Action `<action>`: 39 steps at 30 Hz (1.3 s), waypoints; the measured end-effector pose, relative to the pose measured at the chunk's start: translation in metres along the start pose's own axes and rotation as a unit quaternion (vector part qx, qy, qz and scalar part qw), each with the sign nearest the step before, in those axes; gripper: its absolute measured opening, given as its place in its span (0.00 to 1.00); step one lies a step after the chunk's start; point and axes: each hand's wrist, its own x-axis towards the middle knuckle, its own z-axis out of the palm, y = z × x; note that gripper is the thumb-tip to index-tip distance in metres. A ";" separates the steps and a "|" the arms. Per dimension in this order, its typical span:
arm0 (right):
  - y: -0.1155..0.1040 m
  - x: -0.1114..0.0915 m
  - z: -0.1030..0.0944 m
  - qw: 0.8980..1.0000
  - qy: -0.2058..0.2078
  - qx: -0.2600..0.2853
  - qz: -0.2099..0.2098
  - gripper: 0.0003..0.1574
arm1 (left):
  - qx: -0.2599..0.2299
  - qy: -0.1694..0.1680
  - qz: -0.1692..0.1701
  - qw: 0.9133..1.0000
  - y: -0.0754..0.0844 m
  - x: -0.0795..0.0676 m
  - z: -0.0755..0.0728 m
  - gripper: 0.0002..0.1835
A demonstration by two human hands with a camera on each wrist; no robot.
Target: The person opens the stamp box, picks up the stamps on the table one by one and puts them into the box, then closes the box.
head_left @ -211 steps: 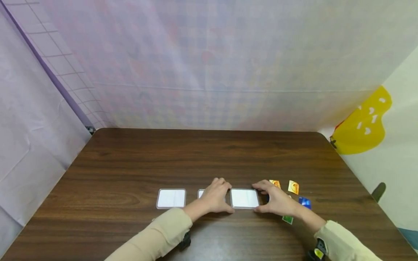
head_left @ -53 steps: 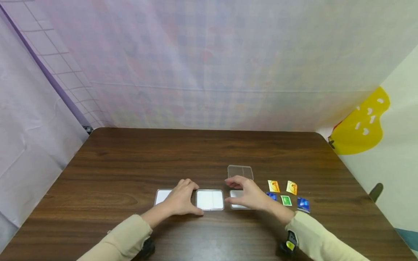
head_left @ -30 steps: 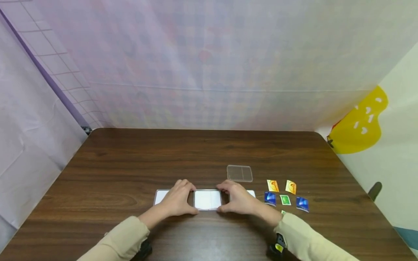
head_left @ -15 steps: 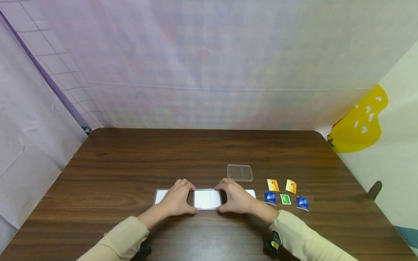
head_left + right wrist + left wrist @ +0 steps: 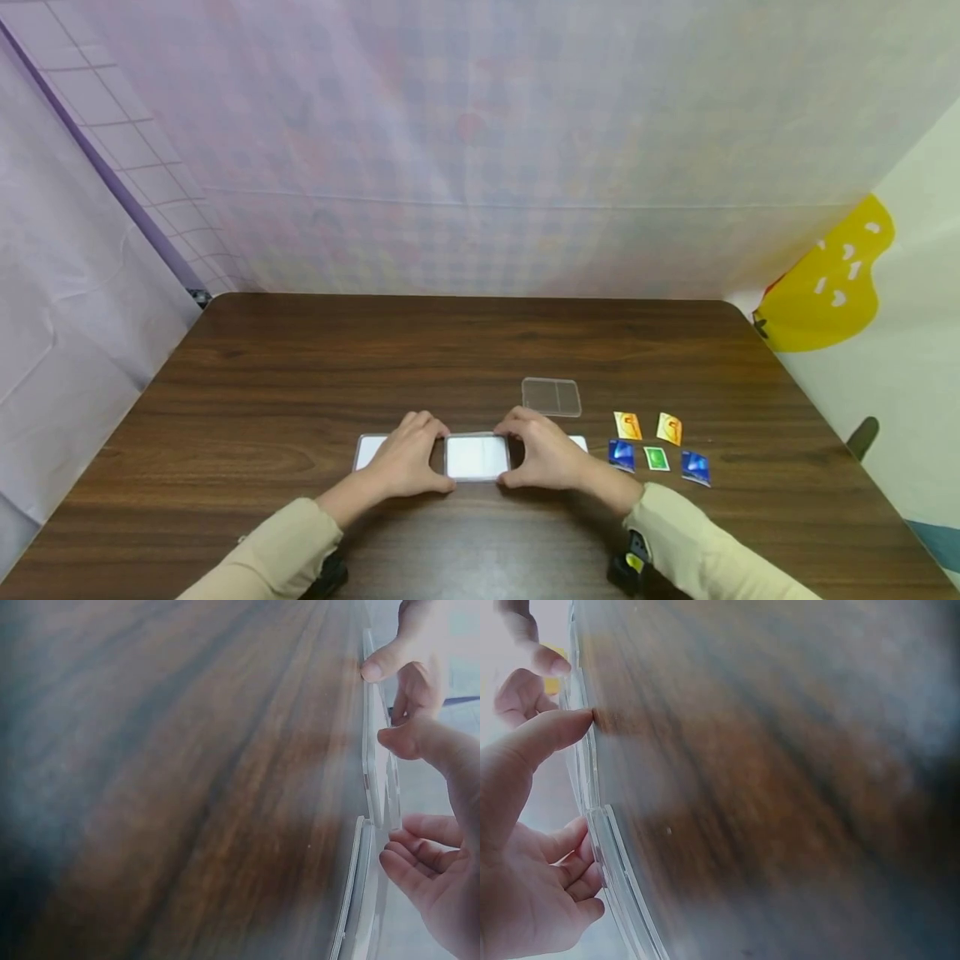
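By the half-curled left hand (image 5: 405, 458) and right hand (image 5: 546, 457), the middle box (image 5: 477, 458) is pinched at its corners on the tabletop (image 5: 450, 350) — not yet opened fully, it seems. One clear lid (image 5: 551, 397) is already set behind the right box (image 5: 577, 443). The left box (image 5: 369, 450) looks unopened — that is left.

The brown wood-grain table (image 5: 360, 358) has rounded far corners and a pale sheen on the side of the middle case (image 5: 477, 457) nearest the person. This case is white, with a clear rim. To its left lies the left case (image 5: 370, 450), to its right the right case (image 5: 577, 442), both white and partly hidden. A clear lid (image 5: 551, 397) lies beyond the middle case, to its right. Farther right of the middle case lie two orange cards (image 5: 627, 426), a near blue card (image 5: 621, 456), a green card (image 5: 657, 458) and, farthest from it, another blue card (image 5: 695, 468).
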 end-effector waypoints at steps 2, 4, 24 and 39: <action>0.001 0.000 0.000 1.000 -0.001 0.003 0.002 0.35 | 0.000 -0.001 -0.002 1.000 0.001 0.000 0.000 0.33; 0.002 0.000 -0.001 1.000 -0.001 0.005 0.003 0.35 | -0.002 -0.001 -0.003 1.000 0.001 0.000 0.000 0.33; 0.029 0.017 -0.030 0.999 0.022 0.037 0.011 0.34 | -0.010 0.003 0.003 1.000 0.002 0.001 0.000 0.31; 0.043 0.038 -0.026 0.999 0.020 0.014 0.040 0.35 | -0.012 -0.009 0.002 1.000 0.002 0.001 -0.003 0.31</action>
